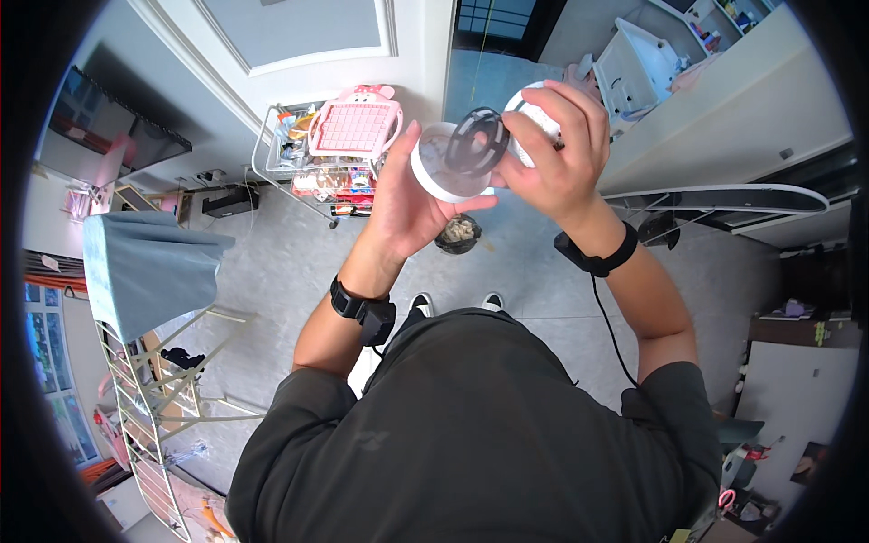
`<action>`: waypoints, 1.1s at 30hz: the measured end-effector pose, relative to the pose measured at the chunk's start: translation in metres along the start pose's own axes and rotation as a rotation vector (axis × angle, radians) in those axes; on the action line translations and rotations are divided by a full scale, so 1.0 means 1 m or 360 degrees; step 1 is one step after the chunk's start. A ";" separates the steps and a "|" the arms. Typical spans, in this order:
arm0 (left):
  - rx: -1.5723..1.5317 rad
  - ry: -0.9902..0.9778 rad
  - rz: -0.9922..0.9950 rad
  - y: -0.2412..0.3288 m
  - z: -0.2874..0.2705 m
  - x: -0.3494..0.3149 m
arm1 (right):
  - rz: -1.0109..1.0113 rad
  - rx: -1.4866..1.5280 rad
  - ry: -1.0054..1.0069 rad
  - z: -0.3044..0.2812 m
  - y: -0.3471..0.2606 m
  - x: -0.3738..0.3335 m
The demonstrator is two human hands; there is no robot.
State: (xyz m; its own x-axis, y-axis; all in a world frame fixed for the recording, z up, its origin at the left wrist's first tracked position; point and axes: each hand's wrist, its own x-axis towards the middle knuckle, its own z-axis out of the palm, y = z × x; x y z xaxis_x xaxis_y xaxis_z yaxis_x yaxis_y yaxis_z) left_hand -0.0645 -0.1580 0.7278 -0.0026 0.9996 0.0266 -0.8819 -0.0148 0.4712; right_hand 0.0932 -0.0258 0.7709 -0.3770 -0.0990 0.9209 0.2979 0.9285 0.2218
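Both hands are raised in front of me, close together. My left hand [403,204] is wrapped round the side of a shallow white round container [437,181], whose pale, smooth inside faces me. In my right hand [566,149] is a white round piece [534,113], mostly covered by the fingers. A dark slotted disc [478,140] stands tilted between the two white parts, partly over the container's mouth, with my right fingertips at its edge. Whether the disc is joined to the white piece I cannot tell.
A wire cart [272,167] with packets and a pink basket [355,128] stands ahead left. A small bin [458,237] with crumpled waste sits on the grey floor. To the left is a drying rack [149,398] under a blue cloth [154,267]; an ironing board [724,197] is at right.
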 end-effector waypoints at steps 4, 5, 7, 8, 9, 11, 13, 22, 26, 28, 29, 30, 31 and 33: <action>-0.0082 -0.0039 0.0021 -0.002 -0.007 0.000 | -0.0045 -0.0039 -0.0093 -0.009 -0.002 -0.008; -0.0054 -0.0001 0.0027 -0.003 -0.009 0.000 | -0.0087 -0.0038 -0.0125 -0.011 -0.001 -0.010; -0.0115 0.0018 0.0037 -0.002 -0.013 -0.004 | -0.0133 -0.0035 -0.0164 -0.017 0.001 -0.012; -0.0164 0.0038 0.0042 -0.001 -0.015 -0.005 | -0.0164 -0.0018 -0.0224 -0.021 0.001 -0.012; -0.0141 0.0037 0.0038 0.000 -0.017 -0.006 | -0.0195 0.0002 -0.0284 -0.023 0.001 -0.012; -0.0146 0.0041 0.0051 0.000 -0.017 -0.008 | -0.0201 0.0013 -0.0321 -0.026 -0.001 -0.010; -0.0148 0.0040 0.0061 0.001 -0.016 -0.009 | -0.0207 0.0018 -0.0356 -0.028 -0.001 -0.008; -0.0146 -0.0018 0.0065 0.004 -0.018 -0.010 | -0.0368 0.0134 -0.0412 -0.034 -0.001 -0.002; -0.0119 0.0004 0.0058 0.003 -0.014 -0.010 | -0.0311 0.0150 -0.0517 -0.038 -0.008 0.016; -0.0087 0.0021 0.0049 0.003 -0.013 -0.010 | -0.0318 0.0140 -0.0584 -0.037 -0.011 0.027; -0.0071 0.0019 0.0056 0.002 -0.013 -0.010 | -0.0391 0.0111 -0.0668 -0.035 -0.012 0.032; -0.0055 0.0013 0.0057 0.002 -0.012 -0.009 | -0.0462 0.0077 -0.0754 -0.034 -0.013 0.036; -0.0029 -0.0004 0.0059 0.002 -0.011 -0.009 | -0.0492 0.0054 -0.0733 -0.030 -0.016 0.038; -0.0067 0.0022 0.0077 -0.001 -0.016 -0.007 | -0.0508 0.0076 -0.0778 -0.027 -0.019 0.043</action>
State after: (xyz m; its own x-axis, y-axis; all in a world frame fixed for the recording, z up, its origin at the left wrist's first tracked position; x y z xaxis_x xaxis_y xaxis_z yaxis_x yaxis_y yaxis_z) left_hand -0.0713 -0.1651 0.7129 -0.0521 0.9980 0.0362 -0.8997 -0.0627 0.4321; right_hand 0.0948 -0.0576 0.8143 -0.8059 -0.2106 0.5534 0.0674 0.8959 0.4391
